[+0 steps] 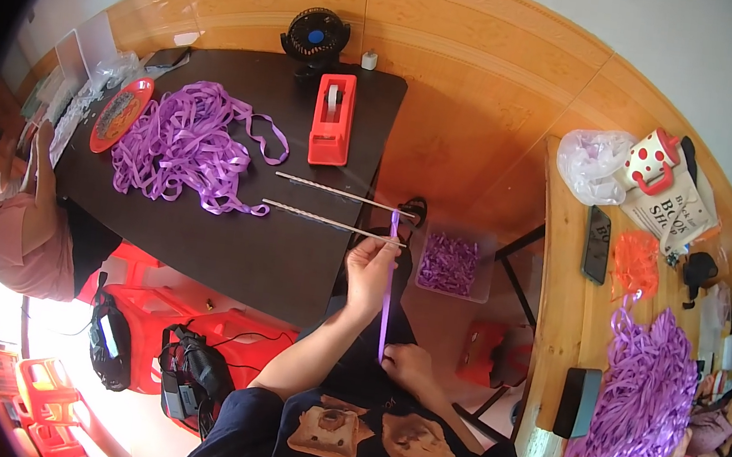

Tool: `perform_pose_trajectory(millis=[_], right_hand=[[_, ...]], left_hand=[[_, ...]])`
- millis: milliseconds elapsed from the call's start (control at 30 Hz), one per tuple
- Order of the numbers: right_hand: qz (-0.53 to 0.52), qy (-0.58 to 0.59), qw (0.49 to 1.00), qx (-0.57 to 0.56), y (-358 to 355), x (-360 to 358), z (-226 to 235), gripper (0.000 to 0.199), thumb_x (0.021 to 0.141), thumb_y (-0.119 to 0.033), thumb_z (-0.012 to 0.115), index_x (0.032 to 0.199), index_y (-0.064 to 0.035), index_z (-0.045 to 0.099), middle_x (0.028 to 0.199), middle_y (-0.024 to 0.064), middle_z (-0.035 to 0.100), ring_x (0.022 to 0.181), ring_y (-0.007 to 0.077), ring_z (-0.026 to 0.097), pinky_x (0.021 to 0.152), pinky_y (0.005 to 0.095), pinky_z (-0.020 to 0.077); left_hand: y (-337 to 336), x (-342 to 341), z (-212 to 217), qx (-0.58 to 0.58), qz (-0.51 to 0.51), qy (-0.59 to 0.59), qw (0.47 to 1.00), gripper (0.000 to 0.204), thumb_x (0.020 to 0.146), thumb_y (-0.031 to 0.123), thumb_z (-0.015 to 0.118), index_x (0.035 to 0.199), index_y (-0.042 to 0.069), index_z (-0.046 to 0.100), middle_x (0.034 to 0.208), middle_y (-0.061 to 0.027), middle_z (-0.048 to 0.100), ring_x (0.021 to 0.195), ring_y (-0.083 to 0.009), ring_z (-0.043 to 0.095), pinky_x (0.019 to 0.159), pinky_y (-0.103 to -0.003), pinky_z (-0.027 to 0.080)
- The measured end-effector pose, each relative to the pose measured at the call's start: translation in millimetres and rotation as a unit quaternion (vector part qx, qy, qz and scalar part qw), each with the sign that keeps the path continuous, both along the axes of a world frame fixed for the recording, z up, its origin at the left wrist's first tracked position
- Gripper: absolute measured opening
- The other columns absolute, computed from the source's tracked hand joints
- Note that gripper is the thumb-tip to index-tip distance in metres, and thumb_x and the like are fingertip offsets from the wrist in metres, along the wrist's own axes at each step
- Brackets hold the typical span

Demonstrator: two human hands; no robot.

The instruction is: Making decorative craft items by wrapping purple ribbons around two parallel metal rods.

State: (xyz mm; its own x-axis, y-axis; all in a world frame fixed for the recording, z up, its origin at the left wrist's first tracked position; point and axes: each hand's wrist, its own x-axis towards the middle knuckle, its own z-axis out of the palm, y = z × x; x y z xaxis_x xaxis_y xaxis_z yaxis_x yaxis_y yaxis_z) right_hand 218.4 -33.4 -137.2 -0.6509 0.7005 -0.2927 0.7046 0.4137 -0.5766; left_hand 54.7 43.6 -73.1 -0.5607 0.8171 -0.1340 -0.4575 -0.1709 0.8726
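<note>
Two thin metal rods (334, 190) reach from the dark table out past its right edge, side by side. A purple ribbon (386, 309) crosses their free ends and hangs straight down toward my lap. My left hand (368, 276) is closed, its fingertips pinching the ribbon against the tip of the nearer rod. Lower down, my right hand (409, 363) is closed on the ribbon's lower end. On the dark table, left of the rods, lies a large loose heap of purple ribbon (185, 142).
A red tape dispenser (332, 124), a black fan (314, 39) and a red plate (121, 114) stand on the dark table (243, 259). Below sits a clear bin (448, 264) of purple pieces. The wooden table (553, 343) holds a phone (596, 245) and more ribbon (648, 391). People sit at both sides.
</note>
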Motion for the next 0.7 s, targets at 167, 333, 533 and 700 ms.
perform_pose_trajectory(millis=[167,333,533,700], right_hand=[[0.134,0.157,0.978,-0.009,-6,-6,-7,0.014,0.081,-0.022,0.067,0.082,-0.0082,0.069,0.084,0.0092,0.066,0.074,0.0309,0.063,0.065,0.0411,0.0491],[0.149,0.276,0.923,-0.225,-11,-23,6,0.018,0.081,-0.019,0.071,0.083,-0.002,0.07,0.069,0.0131,0.065,0.062,0.0189,0.064,0.057,0.032,0.0471],[0.16,0.359,0.872,-0.292,-16,-36,15,0.021,0.083,-0.019,0.07,0.08,0.0021,0.068,0.068,0.0141,0.064,0.06,0.0165,0.061,0.058,0.0315,0.0446],[0.179,0.317,0.881,-0.301,-14,-40,9,0.017,0.083,-0.016,0.07,0.085,0.0017,0.07,0.073,0.0117,0.068,0.065,0.0152,0.064,0.061,0.0294,0.0467]], left_hand=[[-3,-3,-19,-0.007,0.043,0.146,0.988,0.016,0.089,0.012,0.064,0.078,0.001,0.064,0.068,0.0013,0.055,0.065,-0.0077,0.049,0.064,-0.025,0.04],[-19,-11,-19,-0.062,-0.012,0.194,0.979,0.02,0.09,0.017,0.064,0.079,0.0,0.062,0.074,-0.0004,0.057,0.073,-0.0078,0.051,0.066,-0.025,0.04],[-31,-16,-19,-0.011,-0.062,0.083,0.995,0.017,0.092,0.02,0.062,0.097,0.003,0.061,0.08,0.0001,0.061,0.072,-0.0058,0.055,0.065,-0.02,0.043],[-35,-22,-6,0.018,-0.13,0.009,0.991,0.024,0.096,0.02,0.056,0.112,0.002,0.06,0.081,-0.0019,0.063,0.07,-0.0078,0.058,0.062,-0.02,0.043]])
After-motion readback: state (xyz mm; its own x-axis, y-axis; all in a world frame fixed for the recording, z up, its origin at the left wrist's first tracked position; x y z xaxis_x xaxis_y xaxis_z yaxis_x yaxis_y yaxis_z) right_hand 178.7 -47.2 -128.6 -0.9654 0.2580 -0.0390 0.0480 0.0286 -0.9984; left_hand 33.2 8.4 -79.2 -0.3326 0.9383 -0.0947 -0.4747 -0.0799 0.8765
